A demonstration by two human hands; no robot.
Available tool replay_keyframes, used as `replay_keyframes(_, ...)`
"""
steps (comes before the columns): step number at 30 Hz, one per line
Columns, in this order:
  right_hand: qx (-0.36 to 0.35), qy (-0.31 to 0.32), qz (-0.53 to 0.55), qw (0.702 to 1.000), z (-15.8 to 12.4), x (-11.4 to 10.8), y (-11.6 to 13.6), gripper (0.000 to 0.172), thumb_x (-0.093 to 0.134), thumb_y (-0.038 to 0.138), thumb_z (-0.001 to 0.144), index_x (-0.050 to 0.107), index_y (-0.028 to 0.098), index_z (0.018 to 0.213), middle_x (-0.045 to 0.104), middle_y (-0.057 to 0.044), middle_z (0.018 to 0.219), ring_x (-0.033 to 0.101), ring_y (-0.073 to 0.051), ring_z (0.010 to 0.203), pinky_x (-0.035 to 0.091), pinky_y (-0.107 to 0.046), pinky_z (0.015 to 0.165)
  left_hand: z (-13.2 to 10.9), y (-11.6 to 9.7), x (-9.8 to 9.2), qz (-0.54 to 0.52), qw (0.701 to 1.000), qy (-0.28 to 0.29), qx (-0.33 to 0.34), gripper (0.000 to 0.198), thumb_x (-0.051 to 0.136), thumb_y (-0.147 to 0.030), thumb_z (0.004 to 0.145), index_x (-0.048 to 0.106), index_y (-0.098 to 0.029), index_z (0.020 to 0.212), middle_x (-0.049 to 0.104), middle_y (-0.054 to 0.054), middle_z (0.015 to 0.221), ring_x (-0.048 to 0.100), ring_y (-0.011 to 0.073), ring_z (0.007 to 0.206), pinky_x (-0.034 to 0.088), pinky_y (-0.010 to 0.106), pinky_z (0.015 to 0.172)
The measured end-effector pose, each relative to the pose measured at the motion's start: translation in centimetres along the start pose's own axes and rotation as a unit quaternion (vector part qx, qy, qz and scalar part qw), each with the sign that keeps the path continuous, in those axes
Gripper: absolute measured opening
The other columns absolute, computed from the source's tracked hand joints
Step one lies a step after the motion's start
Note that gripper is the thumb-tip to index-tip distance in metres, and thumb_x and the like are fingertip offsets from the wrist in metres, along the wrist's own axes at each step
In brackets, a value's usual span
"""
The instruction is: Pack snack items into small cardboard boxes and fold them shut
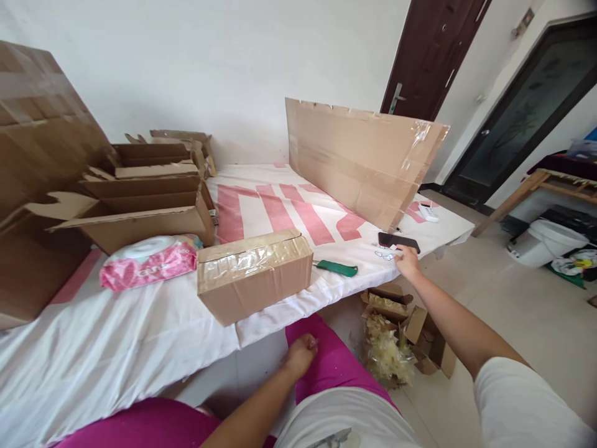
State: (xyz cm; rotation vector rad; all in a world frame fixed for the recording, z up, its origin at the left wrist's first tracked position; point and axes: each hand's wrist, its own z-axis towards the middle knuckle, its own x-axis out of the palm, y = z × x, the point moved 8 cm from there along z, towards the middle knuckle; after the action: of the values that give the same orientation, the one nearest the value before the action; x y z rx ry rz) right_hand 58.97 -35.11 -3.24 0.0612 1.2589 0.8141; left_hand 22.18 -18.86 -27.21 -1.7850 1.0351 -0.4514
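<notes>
My right hand (408, 264) reaches to the table's right edge, its fingers drawn together beside a small item with blue-and-white loops (386, 255). Whether the fingers hold it is not clear. Just behind them lies a black phone (398, 241). My left hand (302, 356) rests closed over my thigh; a tiny pale bit shows at its fingertips, too small to name. In front of me sits a taped cardboard box (259, 280), closed, at the table's near edge. A green-handled cutter (336, 268) lies to the right of that box.
Open cardboard boxes (153, 211) and a pink pack of wipes (149, 262) stand at the left. A large cardboard sheet (354, 162) stands upright at the back right. A white device (428, 213) lies near the far corner. Boxes and crumpled tape (389, 348) lie on the floor.
</notes>
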Motion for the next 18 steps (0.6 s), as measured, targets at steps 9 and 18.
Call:
replay_keyframes(9,-0.154,0.24,0.194,0.939,-19.3,7.2,7.3,0.038,0.067,0.04,0.075,0.062,0.02,0.107,0.067,-0.006,0.098,0.062,-0.018,0.08,0.053,-0.029,0.069,-2.4,-4.7,2.3,-0.126,0.985,0.109,0.052,0.032,0.073,-0.037,0.068,0.051,-0.019,0.084,0.054,-0.007,0.062,0.048,0.0067,0.047,0.036,0.02,0.049)
replay_keyframes(18,-0.137,0.34,0.145,0.919,-20.6,11.5,2.9,0.012,0.053,0.032,0.073,0.057,0.021,0.07,0.062,-0.002,0.069,0.06,-0.018,0.066,0.05,-0.032,0.064,-5.1,-6.1,3.3,-0.003,0.99,0.119,0.074,0.024,0.071,-0.022,0.071,0.059,-0.019,0.091,0.063,-0.001,0.081,0.056,0.0093,0.06,0.043,0.022,0.059)
